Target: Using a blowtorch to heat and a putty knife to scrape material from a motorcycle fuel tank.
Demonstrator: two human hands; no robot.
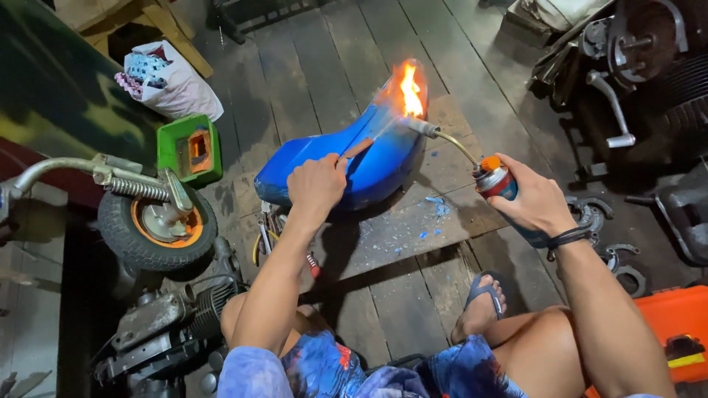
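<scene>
Item: blue curved panel (346, 166), lying on a flat board (413, 228) on the plank floor (324, 66), directly under and ahead of the left hand (317, 180). Left hand: fingers closed around the handle of a scraper (359, 147), whose blade rests against the panel's upper face just beyond the fingertips. Right hand (535, 203): wrapped tight around a gas torch can (495, 180), held well to the right of the panel; its bent nozzle (428, 131) reaches forward and left from the hand, and a flame (411, 90) plays on the panel's far tip. Progress, as judged: blue paint flakes (436, 210) lie scattered on the board between the two hands, so some coating appears to be off already; most of the panel shows solid blue, so the greater part looks unstripped. Near the left hand, further left: a small wheel (156, 225) with orange hub, a spring fork (136, 188) above it, a green box (189, 149), a small engine (166, 320) near the left elbow. Past the right hand: dark engine parts (641, 66); an orange case (678, 324) beside the right forearm. The person's sandalled foot (481, 306) rests on the floor below the board.
</scene>
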